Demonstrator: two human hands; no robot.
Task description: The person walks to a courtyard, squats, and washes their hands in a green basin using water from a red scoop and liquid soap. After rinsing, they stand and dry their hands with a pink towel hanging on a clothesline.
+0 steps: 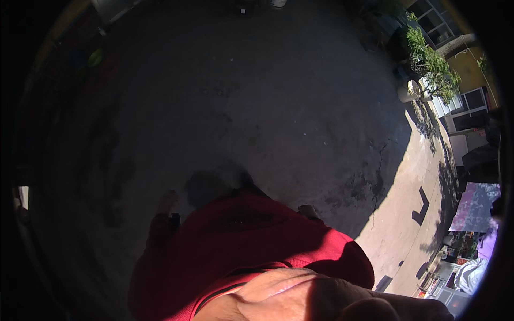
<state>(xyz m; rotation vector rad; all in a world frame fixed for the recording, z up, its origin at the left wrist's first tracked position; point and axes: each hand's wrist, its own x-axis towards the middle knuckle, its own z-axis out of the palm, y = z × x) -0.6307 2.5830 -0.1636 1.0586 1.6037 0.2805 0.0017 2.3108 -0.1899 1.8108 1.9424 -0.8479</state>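
My left hand [167, 201] hangs beside my body, deep in shadow, with a dark band [175, 219] at its wrist. Its fingers are too dim to make out, and I see nothing held in it. On the other side, my right hand [308, 211] shows only in small part past the red top [241, 230] I wear. The sleeve and body hide the rest of it, so whether its fingers are curled is unclear. Both hands are over the shaded concrete ground [267, 123] and touch no object that I can see.
A crack [380, 160] runs through the concrete near the sunlit strip [399, 208] at right. Leafy plants [433, 67] and a white pot [410, 92] line the far right by a building. Cloths [471, 208] hang lower right. A pale bucket [278, 3] stands far ahead.
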